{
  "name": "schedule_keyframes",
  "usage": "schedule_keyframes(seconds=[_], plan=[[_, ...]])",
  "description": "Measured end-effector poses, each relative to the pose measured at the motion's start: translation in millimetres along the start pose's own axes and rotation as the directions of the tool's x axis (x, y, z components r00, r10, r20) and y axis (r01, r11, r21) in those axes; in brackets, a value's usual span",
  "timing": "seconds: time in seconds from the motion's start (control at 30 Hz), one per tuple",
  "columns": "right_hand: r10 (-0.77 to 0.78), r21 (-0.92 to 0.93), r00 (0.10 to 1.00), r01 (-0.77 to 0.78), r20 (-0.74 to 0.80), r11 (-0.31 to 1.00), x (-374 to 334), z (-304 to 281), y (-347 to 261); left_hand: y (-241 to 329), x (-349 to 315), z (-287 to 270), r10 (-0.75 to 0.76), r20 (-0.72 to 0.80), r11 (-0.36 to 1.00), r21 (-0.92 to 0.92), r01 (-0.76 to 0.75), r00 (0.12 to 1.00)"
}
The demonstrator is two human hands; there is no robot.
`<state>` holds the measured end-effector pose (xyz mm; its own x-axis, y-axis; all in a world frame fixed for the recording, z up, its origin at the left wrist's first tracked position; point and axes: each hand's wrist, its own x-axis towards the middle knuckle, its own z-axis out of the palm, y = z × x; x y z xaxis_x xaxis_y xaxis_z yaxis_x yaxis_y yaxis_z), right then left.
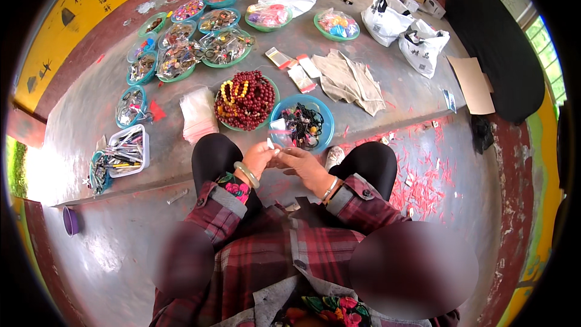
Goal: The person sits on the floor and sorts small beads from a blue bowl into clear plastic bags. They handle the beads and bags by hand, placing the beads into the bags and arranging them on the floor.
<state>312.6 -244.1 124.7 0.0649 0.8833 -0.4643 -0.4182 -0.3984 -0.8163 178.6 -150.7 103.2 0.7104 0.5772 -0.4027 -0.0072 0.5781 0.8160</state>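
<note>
My two hands meet between my knees, in front of the blue basin. My left hand (257,158), with a pale bangle at its wrist, is closed in a pinch on a small white slip (270,143). Against its fingertips are the bent fingers of my right hand (307,169); what they pinch, if anything, is too small to make out. Just beyond stands the blue basin (327,126) with black corded pendants (307,124) and a small clear packet inside. To its left a green basin holds dark red bead strings (254,100) and a yellow one.
A stack of clear plastic bags (198,115) lies left of the beads. Bowls of packeted trinkets (175,60) crowd the far left, near a white tray of pens (145,151). Beyond the blue basin lie small cards (301,79) and a beige cloth (351,82); red scraps (417,188) litter the floor.
</note>
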Motion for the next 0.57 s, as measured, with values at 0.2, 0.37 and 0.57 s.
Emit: schedule_keyframes(seconds=[0.2, 0.37, 0.57], plan=[[-0.087, 0.007, 0.994, 0.087, 0.061, 0.996, 0.3, -4.0, -1.7, 1.2, -24.0, -1.4, 0.023, 0.022, 0.999, 0.023, -0.024, 0.999], [-0.117, 0.049, 0.985, 0.112, 0.123, 0.993, 15.3, -15.7, -6.4, -11.1, -14.3, -10.2, 0.077, 0.064, 0.994, 0.066, -0.081, 0.995], [-0.130, 0.009, 0.987, 0.130, 0.093, 0.991, 24.5, -22.3, 1.3, -19.4, -1.4, -12.6, 0.139, 0.052, 0.984, 0.103, -0.144, 0.989]])
